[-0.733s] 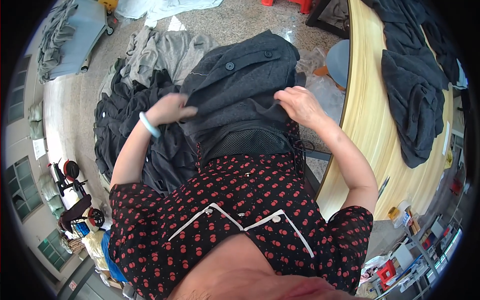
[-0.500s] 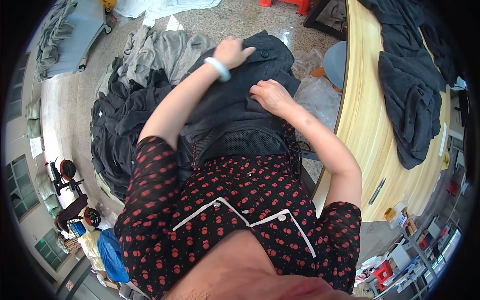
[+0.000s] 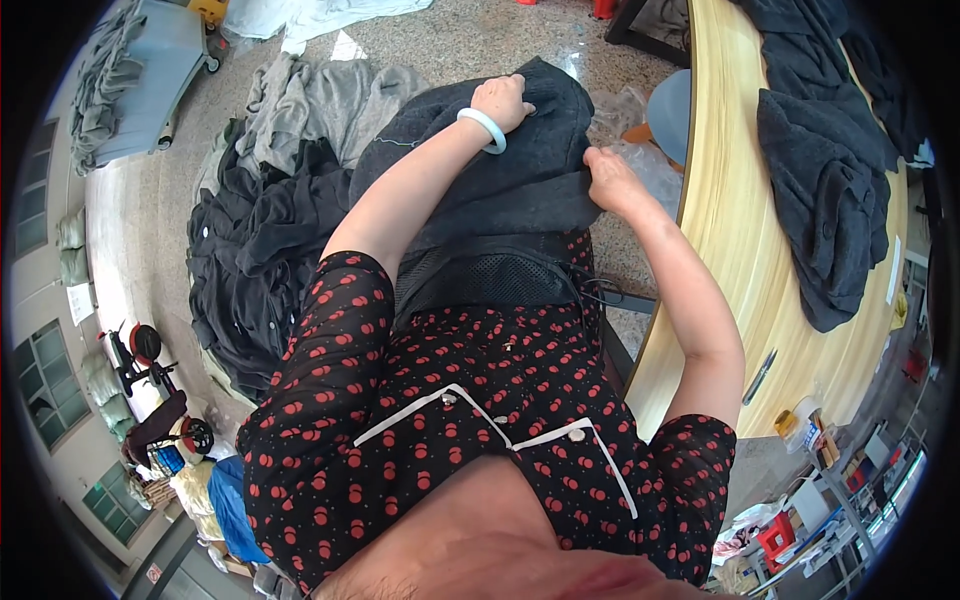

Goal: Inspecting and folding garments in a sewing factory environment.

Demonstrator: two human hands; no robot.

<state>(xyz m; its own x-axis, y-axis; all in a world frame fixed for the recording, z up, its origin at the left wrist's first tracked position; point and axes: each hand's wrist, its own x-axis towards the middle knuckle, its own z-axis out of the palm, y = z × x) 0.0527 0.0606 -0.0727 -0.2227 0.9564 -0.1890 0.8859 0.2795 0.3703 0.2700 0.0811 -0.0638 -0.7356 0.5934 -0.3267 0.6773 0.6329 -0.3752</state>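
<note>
A dark charcoal garment [image 3: 475,185] is spread over my lap, with a loose thread showing on its left part. My left hand [image 3: 502,103], below a pale bangle, is closed on its upper part, the fingers curled into the cloth. At the garment's right edge, my right hand [image 3: 613,180] pinches the fabric between thumb and fingers. A black mesh piece [image 3: 490,282] lies across my waist under the garment's near edge.
To the left are heaps of dark garments [image 3: 265,250] and light grey garments [image 3: 310,110]. A wooden table [image 3: 725,250] on the right bears more dark garments [image 3: 825,200] and a pen [image 3: 760,377]. Beside it stand a grey-blue stool [image 3: 670,115] and clear plastic [image 3: 635,130].
My left hand has moved right along the garment's upper part. My right hand has shifted right to its edge, and the cloth is pulled flatter, its button no longer plainly visible.
</note>
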